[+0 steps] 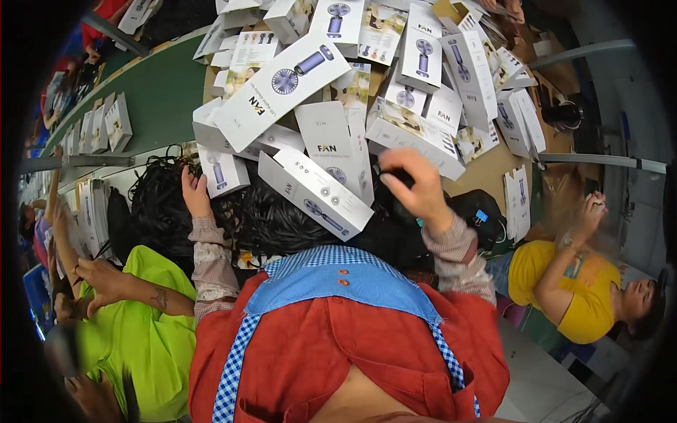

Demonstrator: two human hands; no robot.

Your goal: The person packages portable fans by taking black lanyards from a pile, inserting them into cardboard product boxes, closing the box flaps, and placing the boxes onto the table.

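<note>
White fan box (314, 195) lies tilted in front of me at the near edge of a heap, with a purple handheld fan pictured on its side. Just right of it, my right hand (417, 185) hovers with thumb and curled fingers apart and nothing visible between them. My left hand (195, 192) is at the left beside a tangle of black straps (156, 196), its fingers stretched up and nothing seen in it. Close to those fingers stands a smaller-looking white box (222, 171). A larger white box (282, 95) lies slanted across the heap.
More white fan boxes (423, 49) pile up across the far side. Upright boxes stand in a row on the green bench (166, 84) at left. A person in lime green (151, 317) sits close on my left; another in yellow (575, 282) is at the right. Metal rail (599, 161) juts in.
</note>
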